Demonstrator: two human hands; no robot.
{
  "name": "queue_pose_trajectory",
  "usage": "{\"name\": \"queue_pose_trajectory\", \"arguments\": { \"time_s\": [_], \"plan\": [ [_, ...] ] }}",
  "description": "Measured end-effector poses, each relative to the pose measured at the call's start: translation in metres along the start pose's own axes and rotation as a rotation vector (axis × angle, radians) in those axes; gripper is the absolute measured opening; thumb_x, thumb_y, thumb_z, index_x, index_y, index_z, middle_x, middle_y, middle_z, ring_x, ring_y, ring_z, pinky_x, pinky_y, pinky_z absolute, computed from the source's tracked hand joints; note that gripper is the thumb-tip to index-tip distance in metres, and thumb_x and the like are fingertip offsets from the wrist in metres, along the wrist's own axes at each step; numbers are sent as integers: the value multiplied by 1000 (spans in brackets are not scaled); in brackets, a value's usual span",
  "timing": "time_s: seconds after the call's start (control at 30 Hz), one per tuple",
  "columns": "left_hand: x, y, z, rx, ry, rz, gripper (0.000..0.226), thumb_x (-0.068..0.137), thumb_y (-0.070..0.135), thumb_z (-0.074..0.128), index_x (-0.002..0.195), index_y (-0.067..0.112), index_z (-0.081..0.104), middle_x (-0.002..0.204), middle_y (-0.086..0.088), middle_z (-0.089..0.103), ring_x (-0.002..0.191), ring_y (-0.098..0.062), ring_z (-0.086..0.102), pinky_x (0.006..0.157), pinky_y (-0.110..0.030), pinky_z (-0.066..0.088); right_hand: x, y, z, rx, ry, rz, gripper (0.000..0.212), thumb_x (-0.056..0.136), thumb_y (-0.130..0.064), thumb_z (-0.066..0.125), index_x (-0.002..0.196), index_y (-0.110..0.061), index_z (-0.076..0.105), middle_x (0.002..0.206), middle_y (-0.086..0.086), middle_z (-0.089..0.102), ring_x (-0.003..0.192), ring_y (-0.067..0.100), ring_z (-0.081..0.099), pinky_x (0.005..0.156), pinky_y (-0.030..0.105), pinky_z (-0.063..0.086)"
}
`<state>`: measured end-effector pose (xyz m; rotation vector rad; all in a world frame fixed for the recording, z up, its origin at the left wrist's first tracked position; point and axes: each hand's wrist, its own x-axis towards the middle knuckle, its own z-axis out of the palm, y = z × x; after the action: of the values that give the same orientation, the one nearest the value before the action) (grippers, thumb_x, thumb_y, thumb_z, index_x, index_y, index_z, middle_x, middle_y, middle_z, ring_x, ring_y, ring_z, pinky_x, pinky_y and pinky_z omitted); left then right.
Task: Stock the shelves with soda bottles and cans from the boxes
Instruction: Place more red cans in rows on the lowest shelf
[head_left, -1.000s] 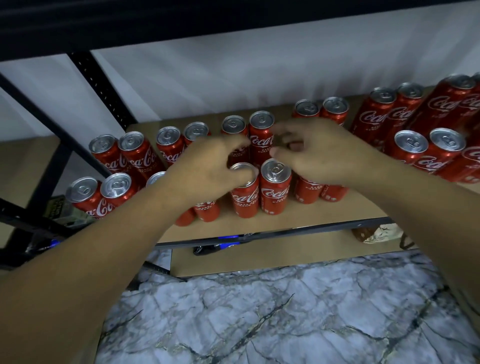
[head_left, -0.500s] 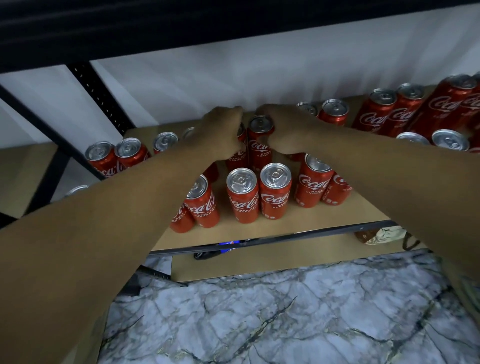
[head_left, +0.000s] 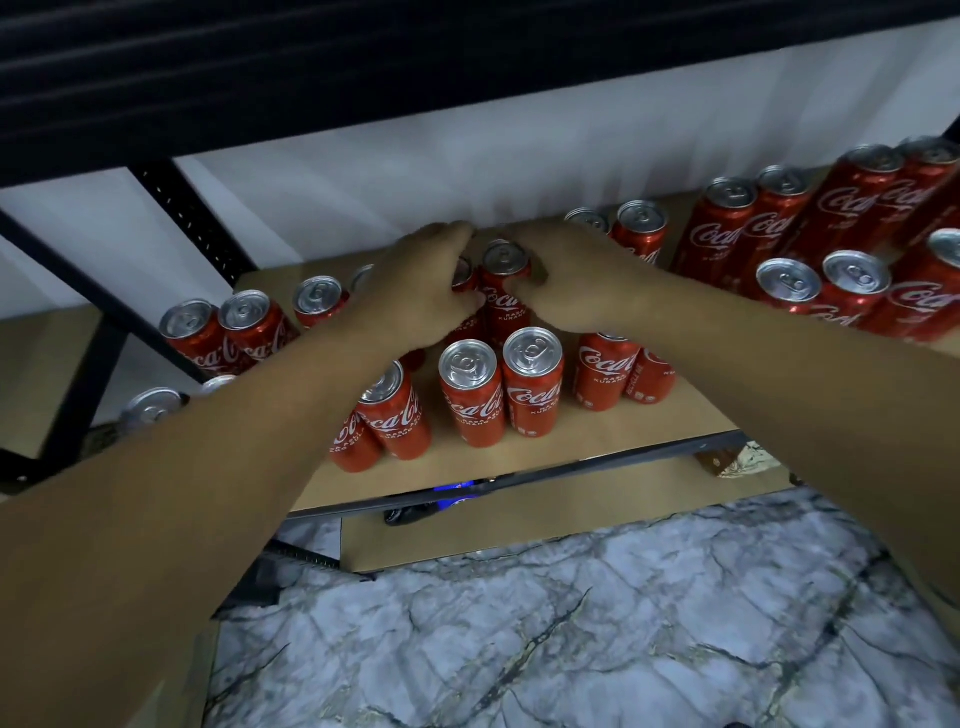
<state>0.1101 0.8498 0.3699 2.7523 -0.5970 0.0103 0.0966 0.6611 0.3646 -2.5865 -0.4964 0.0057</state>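
Several red cola cans with silver tops stand on a tan shelf board (head_left: 519, 457). My left hand (head_left: 421, 291) and my right hand (head_left: 576, 280) reach to the back row and close around two cans there, one visible between them (head_left: 503, 291), the other (head_left: 462, 275) mostly hidden under my left fingers. In front of them stands a pair of cans (head_left: 498, 389). More cans stand to the left (head_left: 223, 332) and in a taller cluster at the right (head_left: 810, 234).
A black metal upright (head_left: 192, 218) and the dark upper shelf (head_left: 363, 67) frame the opening. A white wall lies behind the cans. The shelf's black front rail (head_left: 571, 473) runs below, with a lower board and marble-patterned floor (head_left: 571, 639) beneath.
Both hands moved from the front-row cans to the back row and closed around two cans there. The view shifted slightly.
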Motion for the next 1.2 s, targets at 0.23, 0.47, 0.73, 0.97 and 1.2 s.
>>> {"name": "queue_pose_trajectory", "arguments": {
  "time_s": [0.23, 0.47, 0.73, 0.97, 1.2],
  "plan": [
    [-62, 44, -8, -128, 90, 92, 54, 97, 33, 64, 148, 25, 48, 138, -4, 61, 120, -23, 59, 96, -30, 46, -72, -14, -15, -84, 106, 67, 34, 98, -24, 55, 129, -11, 61, 121, 9, 67, 110, 26, 60, 88, 35, 47],
    [-111, 67, -12, -177, 20, 149, 50, 98, 31, 62, 146, 20, 54, 148, 1, 54, 134, -19, 51, 109, -30, 40, -153, -40, -28, -67, 155, 227, 47, 99, -31, 59, 144, -20, 54, 143, -1, 57, 131, 20, 52, 109, 38, 44],
    [-100, 98, -6, -168, -1, 143, 55, 96, 39, 65, 148, 29, 49, 150, 5, 52, 135, -18, 49, 111, -41, 43, -191, -19, -44, -39, 172, 342, 51, 100, -31, 58, 150, -25, 48, 154, -6, 47, 139, 13, 45, 109, 19, 32],
    [-43, 124, 21, -74, -27, 126, 69, 88, 31, 75, 150, 25, 46, 152, -1, 48, 135, -22, 49, 111, -36, 43, -161, 36, -46, 105, 160, 329, 58, 94, -22, 68, 148, -25, 47, 140, -7, 52, 131, 12, 48, 107, 24, 36],
    [-6, 133, 39, 45, -188, 51, 61, 86, 31, 78, 138, 19, 49, 133, -6, 58, 121, -27, 57, 90, -35, 46, -126, 72, -29, 169, 6, 305, 78, 92, -24, 71, 158, -27, 29, 157, 4, 39, 144, 25, 40, 118, 36, 34]
  ]
}}
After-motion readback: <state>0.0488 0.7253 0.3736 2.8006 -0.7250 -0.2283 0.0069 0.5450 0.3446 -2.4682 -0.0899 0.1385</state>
